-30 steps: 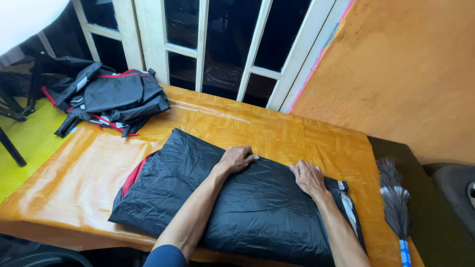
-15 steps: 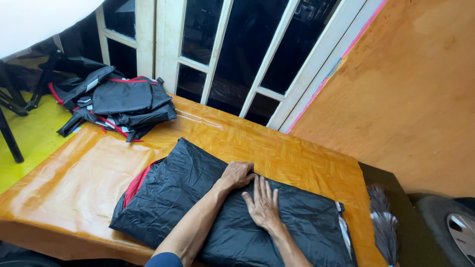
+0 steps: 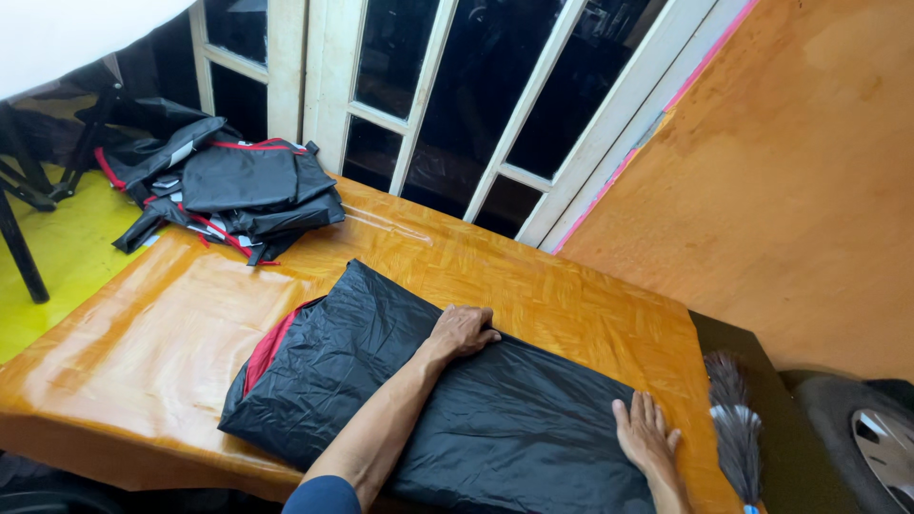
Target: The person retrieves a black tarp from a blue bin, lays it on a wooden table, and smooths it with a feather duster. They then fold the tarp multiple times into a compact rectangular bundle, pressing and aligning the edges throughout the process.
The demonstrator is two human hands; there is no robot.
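A black folded garment [image 3: 447, 400], shiny and crinkled like thin rain fabric, lies flat on the orange wooden table [image 3: 143, 333], with a strip of red lining showing at its left end. Both hands rest on top of it. The left hand [image 3: 462, 331] sits at the garment's far edge, near the middle of its length, palm down, with the fingers drawn together and curled over the fold; whether they actually pinch the cloth or only press on it I cannot tell from here. The right hand [image 3: 645, 438] lies flat at the garment's right end, close to the table's near corner, fingers straight and slightly fanned, the palm pushing down on the fabric.

Beyond the garment, at the table's far left corner, is a loose heap of black and red clothing [image 3: 233, 190] with grey strips. Just off the garment's right end, past the table's edge, a feather duster [image 3: 735, 428] lies on a dark surface. Behind the table stands a white-framed glazed door [image 3: 533, 105], next to an orange wall [image 3: 809, 171].
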